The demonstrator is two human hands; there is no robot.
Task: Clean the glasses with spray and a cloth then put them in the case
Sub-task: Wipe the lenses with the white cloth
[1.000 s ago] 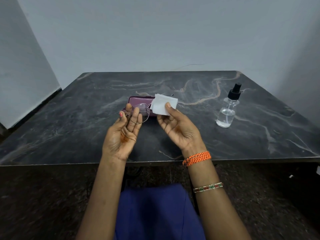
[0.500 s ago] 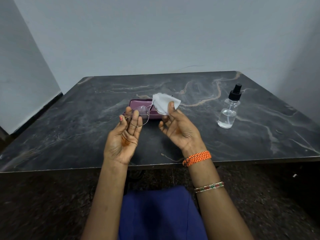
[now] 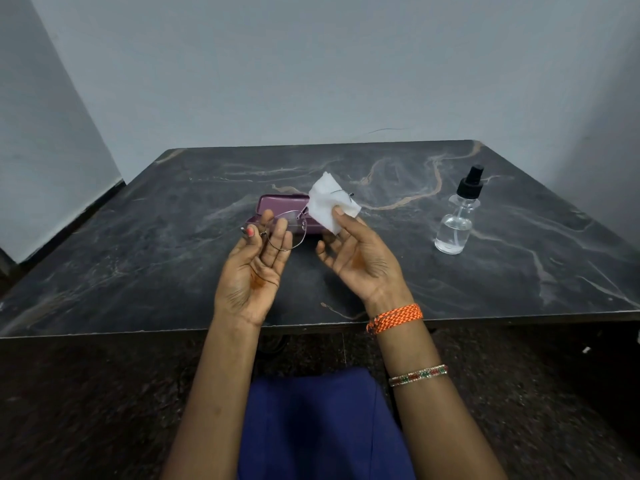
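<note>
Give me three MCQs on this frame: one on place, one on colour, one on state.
1. Where does the spray bottle stand?
A. to the person's right on the table
B. inside the case
C. in the left hand

2. What colour is the case?
A. green
B. purple
C. white

3. What does the right hand hold?
A. nothing
B. the bottle
C. the white cloth

Key: 1 A, it stands alone on the right side. 2 B, purple shell behind the glasses. 3 C, thumb pinches the cloth over one lens.
</note>
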